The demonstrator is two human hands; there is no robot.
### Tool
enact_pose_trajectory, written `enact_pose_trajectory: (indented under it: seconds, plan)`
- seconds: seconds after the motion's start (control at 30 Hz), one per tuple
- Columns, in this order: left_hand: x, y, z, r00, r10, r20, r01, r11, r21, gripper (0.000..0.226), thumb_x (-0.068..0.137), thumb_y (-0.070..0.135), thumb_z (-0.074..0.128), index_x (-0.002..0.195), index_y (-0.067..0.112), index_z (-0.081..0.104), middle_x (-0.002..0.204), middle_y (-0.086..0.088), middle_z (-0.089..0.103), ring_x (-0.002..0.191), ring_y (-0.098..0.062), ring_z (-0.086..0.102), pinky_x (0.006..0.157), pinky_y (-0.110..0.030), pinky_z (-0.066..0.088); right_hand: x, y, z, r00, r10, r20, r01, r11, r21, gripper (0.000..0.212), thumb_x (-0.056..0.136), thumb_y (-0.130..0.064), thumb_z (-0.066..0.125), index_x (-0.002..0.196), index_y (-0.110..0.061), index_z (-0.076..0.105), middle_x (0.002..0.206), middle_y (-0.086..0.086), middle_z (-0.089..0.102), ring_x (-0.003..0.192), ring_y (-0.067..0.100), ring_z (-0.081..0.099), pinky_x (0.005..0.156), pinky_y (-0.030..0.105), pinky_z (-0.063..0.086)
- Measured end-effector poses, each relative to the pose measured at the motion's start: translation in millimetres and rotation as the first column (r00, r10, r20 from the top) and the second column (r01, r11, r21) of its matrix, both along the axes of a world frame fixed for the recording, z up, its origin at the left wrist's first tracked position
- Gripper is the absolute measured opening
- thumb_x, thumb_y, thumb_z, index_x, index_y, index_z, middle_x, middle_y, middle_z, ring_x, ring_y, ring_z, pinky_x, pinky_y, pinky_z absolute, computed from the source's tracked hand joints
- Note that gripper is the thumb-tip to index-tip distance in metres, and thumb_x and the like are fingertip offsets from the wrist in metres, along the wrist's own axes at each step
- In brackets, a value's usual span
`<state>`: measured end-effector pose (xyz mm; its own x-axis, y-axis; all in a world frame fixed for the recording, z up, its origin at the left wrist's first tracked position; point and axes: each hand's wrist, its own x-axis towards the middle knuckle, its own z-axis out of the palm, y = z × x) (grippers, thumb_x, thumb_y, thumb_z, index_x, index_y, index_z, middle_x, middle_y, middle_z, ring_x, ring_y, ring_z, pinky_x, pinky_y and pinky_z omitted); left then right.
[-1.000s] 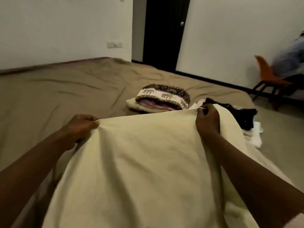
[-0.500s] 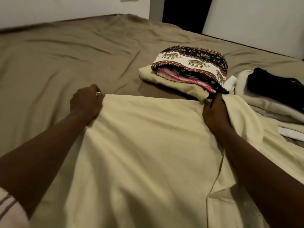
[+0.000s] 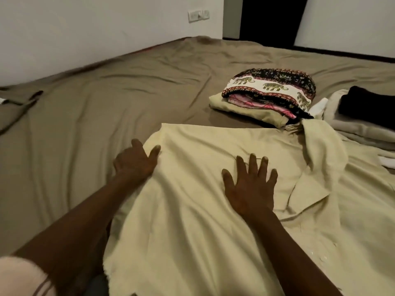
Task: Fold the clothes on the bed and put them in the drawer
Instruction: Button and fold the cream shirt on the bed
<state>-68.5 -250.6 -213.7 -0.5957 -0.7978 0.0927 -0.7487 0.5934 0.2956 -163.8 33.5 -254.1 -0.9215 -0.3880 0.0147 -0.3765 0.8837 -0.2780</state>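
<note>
Brown-sheeted bed (image 3: 106,124) — cream shirt (image 3: 192,210), folded stack (image 3: 271,88), grey pile (image 3: 361,127)

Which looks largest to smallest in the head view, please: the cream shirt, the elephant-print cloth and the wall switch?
Largest: cream shirt, nearest the camera.
Then: elephant-print cloth.
Smallest: wall switch, farthest, so true size unsure.

Single head-worn view, facing forward-down over bed (image 3: 89,116), close; left edge blurred, framing there uncertain.

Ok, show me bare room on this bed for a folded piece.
Free: the brown sheet left of the cream shirt and left hand, up to the wall; the strip behind the elephant-print pile. Crowded: the right side, around that pile and the black garment.
</note>
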Motion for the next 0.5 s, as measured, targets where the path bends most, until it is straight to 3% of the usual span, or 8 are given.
enact_pose_trajectory:
  seconds: [0.1, 0.2, 0.3, 0.37, 0.43, 0.5]
  plan:
    - [70.1, 15.8, -5.7, 0.992, 0.114, 0.057, -0.119, 0.986, 0.115, 0.074, 0.089, 0.082, 0.04, 0.119, 0.014, 0.051, 0.116, -0.015, 0.068, 0.111, -0.039, 0.063, 0.087, -0.042, 0.048, -3.6, 5.8, -2.9, 1.0, 0.019, 0.0, -0.019, 1.0, -0.003, 0.078, 0.096, -0.076, 0.009, 0.164, -0.038, 0.006, 0.173, -0.001, -0.008, 0.157, 0.029, -0.02, 0.122, 0.06, -0.014]
    - [89.9, 14.1, -9.2, 0.994, 0.036, 0.103, -0.07, 0.936, 0.346, 0.063, 0.091, 0.073, 0.053, 0.12, 0.017, 0.054, 0.114, -0.002, 0.066, 0.106, -0.031, 0.065, 0.079, -0.035, 0.045, -12.9, 14.1, -6.1, 0.998, 0.055, -0.017, -0.055, 0.998, 0.028, 0.082, 0.092, -0.082, 0.007, 0.163, -0.041, 0.005, 0.173, -0.008, -0.005, 0.157, 0.028, -0.018, 0.121, 0.062, -0.015]
    - [73.1, 4.4, 5.4, 0.994, 0.024, -0.104, 0.049, 0.764, 0.644, 0.031, 0.098, 0.039, 0.067, 0.104, 0.009, 0.069, 0.107, -0.012, 0.075, 0.084, -0.023, 0.069, 0.072, -0.03, 0.052, -25.7, 35.4, -0.4, 0.999, 0.045, 0.011, -0.046, 0.998, 0.039, 0.082, 0.093, -0.082, 0.009, 0.163, -0.041, 0.005, 0.173, -0.009, -0.007, 0.158, 0.028, -0.017, 0.122, 0.059, -0.017]
    - [69.8, 4.0, 9.1, 0.99, 0.014, -0.141, 0.085, 0.735, 0.672, 0.018, 0.098, 0.024, 0.068, 0.101, 0.006, 0.071, 0.096, -0.011, 0.076, 0.084, -0.027, 0.072, 0.069, -0.029, 0.054, -35.0, 52.8, 4.9, 0.999, 0.003, 0.042, -0.005, 0.999, 0.047, 0.081, 0.094, -0.08, 0.014, 0.164, -0.041, 0.005, 0.173, -0.006, -0.008, 0.158, 0.027, -0.017, 0.122, 0.056, -0.016]
    - [75.3, 4.2, 4.5, 0.987, 0.036, -0.159, 0.08, 0.743, 0.665, 0.024, 0.094, 0.027, 0.071, 0.102, 0.004, 0.072, 0.088, -0.007, 0.075, 0.084, -0.026, 0.071, 0.068, -0.029, 0.055, -38.9, 64.0, 4.2, 0.998, 0.007, 0.054, -0.011, 0.998, 0.064, 0.079, 0.097, -0.076, 0.016, 0.164, -0.038, 0.002, 0.173, -0.003, -0.009, 0.158, 0.027, -0.017, 0.124, 0.053, -0.015]
    - [83.9, -1.1, 1.8, 0.985, 0.051, -0.165, 0.074, 0.738, 0.671, 0.05, 0.081, 0.05, 0.075, 0.106, 0.007, 0.072, 0.095, -0.007, 0.077, 0.086, -0.023, 0.073, 0.076, -0.033, 0.059, -31.7, 64.9, 0.8, 0.999, 0.001, 0.039, -0.004, 0.998, 0.057, 0.076, 0.1, -0.071, 0.018, 0.165, -0.034, 0.002, 0.173, 0.001, -0.007, 0.157, 0.029, -0.017, 0.124, 0.051, -0.015]
